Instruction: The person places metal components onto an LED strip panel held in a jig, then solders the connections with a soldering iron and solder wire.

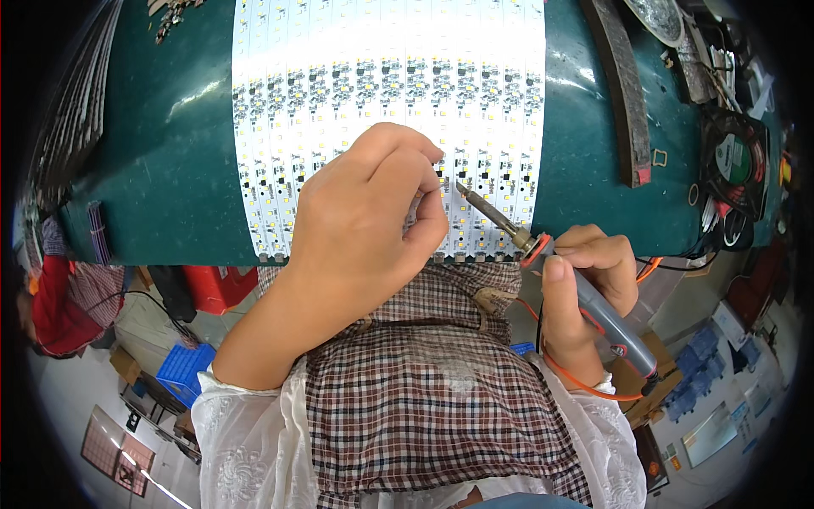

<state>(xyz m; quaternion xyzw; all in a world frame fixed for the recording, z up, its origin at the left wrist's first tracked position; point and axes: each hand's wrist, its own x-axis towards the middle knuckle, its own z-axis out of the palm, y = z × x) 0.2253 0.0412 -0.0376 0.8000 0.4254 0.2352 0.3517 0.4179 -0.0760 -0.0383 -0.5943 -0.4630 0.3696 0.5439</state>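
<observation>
My right hand (588,284) grips a soldering iron (593,314) with a grey handle, an orange cable and a red ring near its metal barrel. The iron points up and left, its tip over the LED circuit board panel (386,131). This white panel is made of several side-by-side strips with yellow LEDs and small black chips. My left hand (365,199) rests over the panel's near part, with fingers bent and drawn together close to the iron's tip. Whatever its fingertips may hold is hidden.
The panel lies on a green table (182,182), reaching its near edge. To the right are a dark bar (619,93), a small fan (736,161) and a metal dish (657,19). Stacked strips (76,110) stand far left. A blue crate (184,373) is on the floor.
</observation>
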